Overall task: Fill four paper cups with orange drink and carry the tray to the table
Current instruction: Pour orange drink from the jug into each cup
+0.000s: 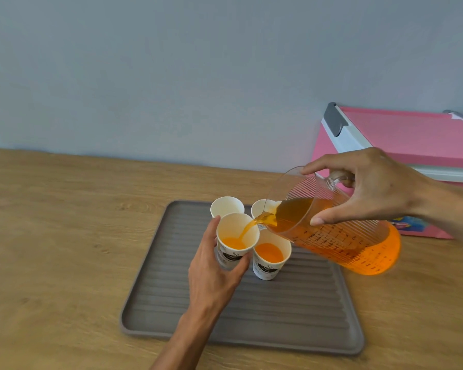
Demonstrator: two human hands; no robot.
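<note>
On the wood-grain worktop (64,209) lies a grey ribbed tray (292,316) with rounded corners, carrying four white paper cups clustered at its far end. The right hand (380,188) grips a tilted clear plastic measuring jug (340,236), ridged and printed with scale marks, sending a thin orange stream (247,228) into the near-left cup (237,236), around which the left hand (214,268) has its fingers wrapped. The near-right cup (271,256) already holds orange drink; the far-left cup (226,205) looks empty, and a glossy pink box (412,140) sits behind.

Left hand (214,271) reached forward, fingers curled in a grasp; right hand (372,188) was raised, palm down, fingers clasped, wrist tilted.
</note>
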